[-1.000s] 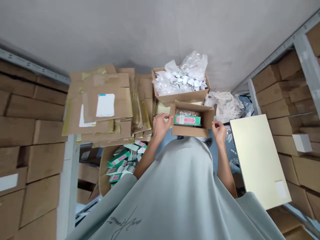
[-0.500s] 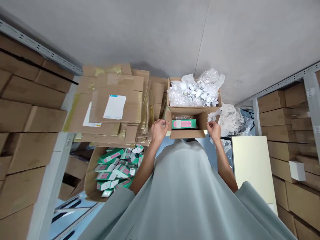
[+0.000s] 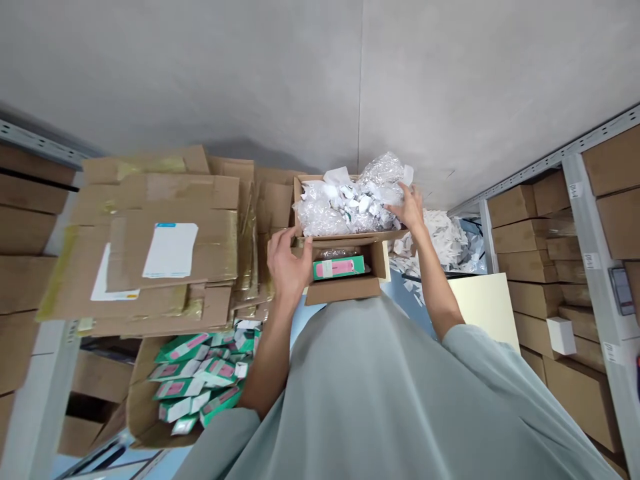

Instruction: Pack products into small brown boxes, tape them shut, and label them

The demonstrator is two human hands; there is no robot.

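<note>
A small open cardboard box (image 3: 343, 291) stands against my body, with a green and pink packet (image 3: 339, 267) and some clear wrap inside. Behind it, a larger box (image 3: 350, 236) is heaped with bubble wrap (image 3: 320, 217) and crumpled paper scraps (image 3: 361, 203). My left hand (image 3: 290, 263) is at the left corner where both boxes meet, thumb and fingers apart. At the right end of the larger box, my right hand (image 3: 409, 210) reaches over the bubble wrap and paper with its fingers spread.
Flattened cartons (image 3: 200, 220) are stacked at the left, above a carton (image 3: 140, 407) of green and pink packets. White paper shreds (image 3: 440, 237) lie behind a cream panel (image 3: 487, 307) at the right. Shelves of boxes (image 3: 527, 267) flank both sides.
My right hand has left the small box's right flap and moved up to the larger box. My left hand has shifted to the boxes' meeting corner and opened. The view has turned right.
</note>
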